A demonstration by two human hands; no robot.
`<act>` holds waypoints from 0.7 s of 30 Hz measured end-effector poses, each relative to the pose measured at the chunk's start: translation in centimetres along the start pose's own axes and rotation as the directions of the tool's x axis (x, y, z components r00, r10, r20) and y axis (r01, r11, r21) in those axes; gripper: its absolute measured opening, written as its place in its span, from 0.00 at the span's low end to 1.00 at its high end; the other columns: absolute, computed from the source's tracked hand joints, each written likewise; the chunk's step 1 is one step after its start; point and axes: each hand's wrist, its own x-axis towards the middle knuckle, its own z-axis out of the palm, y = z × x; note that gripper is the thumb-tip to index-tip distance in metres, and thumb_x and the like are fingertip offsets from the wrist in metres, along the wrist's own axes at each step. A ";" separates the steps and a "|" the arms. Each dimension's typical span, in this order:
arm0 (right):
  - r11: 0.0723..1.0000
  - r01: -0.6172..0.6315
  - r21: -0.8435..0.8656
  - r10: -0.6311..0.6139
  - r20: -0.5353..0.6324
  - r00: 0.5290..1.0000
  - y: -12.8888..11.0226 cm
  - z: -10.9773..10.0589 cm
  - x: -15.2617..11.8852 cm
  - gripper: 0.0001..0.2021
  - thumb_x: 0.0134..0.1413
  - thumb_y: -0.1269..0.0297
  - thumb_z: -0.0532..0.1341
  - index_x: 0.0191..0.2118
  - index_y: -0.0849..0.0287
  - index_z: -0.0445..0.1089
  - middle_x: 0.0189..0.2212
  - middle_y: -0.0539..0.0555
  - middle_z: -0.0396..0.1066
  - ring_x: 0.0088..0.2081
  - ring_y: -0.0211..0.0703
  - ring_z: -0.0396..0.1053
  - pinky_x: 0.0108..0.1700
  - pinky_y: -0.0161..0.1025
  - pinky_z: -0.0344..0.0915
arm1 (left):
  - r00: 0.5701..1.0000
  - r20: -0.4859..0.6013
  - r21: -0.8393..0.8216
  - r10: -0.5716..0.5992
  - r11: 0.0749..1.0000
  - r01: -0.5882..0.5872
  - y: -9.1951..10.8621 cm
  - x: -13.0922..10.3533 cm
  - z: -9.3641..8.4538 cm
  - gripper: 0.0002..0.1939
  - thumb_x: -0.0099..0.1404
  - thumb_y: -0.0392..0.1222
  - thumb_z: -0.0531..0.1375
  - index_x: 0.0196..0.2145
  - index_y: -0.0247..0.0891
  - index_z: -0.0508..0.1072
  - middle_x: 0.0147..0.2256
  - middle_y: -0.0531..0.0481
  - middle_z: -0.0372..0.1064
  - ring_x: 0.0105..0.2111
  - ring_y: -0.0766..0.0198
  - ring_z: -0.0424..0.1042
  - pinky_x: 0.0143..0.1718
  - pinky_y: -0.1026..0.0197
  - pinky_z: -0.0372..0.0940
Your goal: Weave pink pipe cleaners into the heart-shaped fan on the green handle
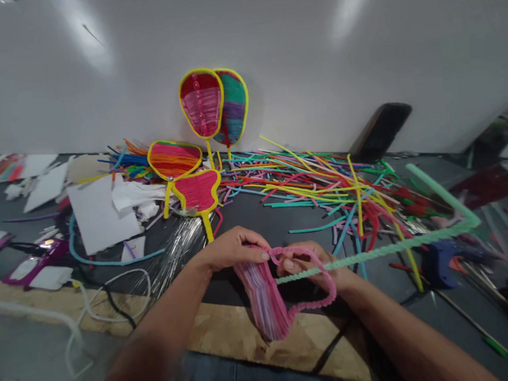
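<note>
Two hands are working: the left hand (241, 246), nearly closed, is pinching one striped pink-and-lilac panel (264, 302) above the wooden table edge (338, 337); the right hand (307, 260), fingers curled, is gripping one pink chenille strand (312, 304). One mint-green strand (375, 254) is crossing it. Four yellow-rimmed fans (197, 192) are sitting beyond.

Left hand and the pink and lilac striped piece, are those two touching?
Touching. The head view shows the left hand closed over the upper end of the striped piece.
</note>
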 end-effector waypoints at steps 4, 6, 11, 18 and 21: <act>0.991 -0.031 0.130 0.049 -0.140 0.989 0.5 -1.0 0.7 0.18 0.48 0.47 0.60 0.29 0.60 0.71 0.25 0.52 0.70 0.25 0.38 0.65 0.28 0.35 0.62 | 0.989 -0.138 -0.118 -0.051 0.992 0.034 -0.6 0.4 -0.6 0.13 0.49 0.44 0.66 0.31 0.32 0.77 0.22 0.53 0.69 0.21 0.71 0.63 0.24 0.68 0.57; 0.979 0.025 0.204 0.045 -0.331 0.943 0.6 -1.9 1.1 0.18 0.50 0.47 0.57 0.32 0.58 0.71 0.26 0.51 0.69 0.24 0.36 0.65 0.25 0.33 0.61 | 0.968 -0.241 -0.197 -0.065 0.980 0.017 -0.8 0.7 -1.1 0.14 0.48 0.44 0.67 0.32 0.32 0.77 0.23 0.52 0.69 0.21 0.72 0.63 0.24 0.69 0.57; 0.900 0.358 -0.249 -0.418 -0.727 0.546 -0.8 -3.7 0.8 0.08 0.54 0.57 0.57 0.34 0.55 0.67 0.29 0.49 0.66 0.26 0.36 0.64 0.28 0.35 0.62 | 0.899 -0.431 -0.367 -0.076 0.925 -0.099 -0.9 1.2 -1.3 0.15 0.45 0.44 0.68 0.30 0.34 0.74 0.21 0.56 0.67 0.20 0.73 0.63 0.23 0.69 0.57; -0.002 0.022 -1.000 -0.789 0.015 0.614 -2.8 -1.2 -1.4 0.04 0.49 0.67 0.63 0.33 0.53 0.73 0.44 0.54 0.69 0.51 0.53 0.58 0.52 0.52 0.56 | 0.982 -0.149 -0.211 -0.117 0.974 0.084 -0.9 1.4 1.5 0.13 0.50 0.46 0.65 0.29 0.33 0.73 0.22 0.55 0.67 0.21 0.71 0.62 0.25 0.68 0.56; -0.101 -0.060 -0.993 -0.674 0.024 0.738 -2.7 -0.3 -1.3 0.04 0.51 0.63 0.61 0.32 0.53 0.74 0.54 0.53 0.63 0.58 0.59 0.51 0.56 0.57 0.48 | 0.991 -0.109 -0.120 -0.077 0.991 0.064 -1.0 1.6 2.0 0.13 0.52 0.47 0.63 0.29 0.33 0.74 0.22 0.56 0.66 0.21 0.72 0.61 0.25 0.68 0.54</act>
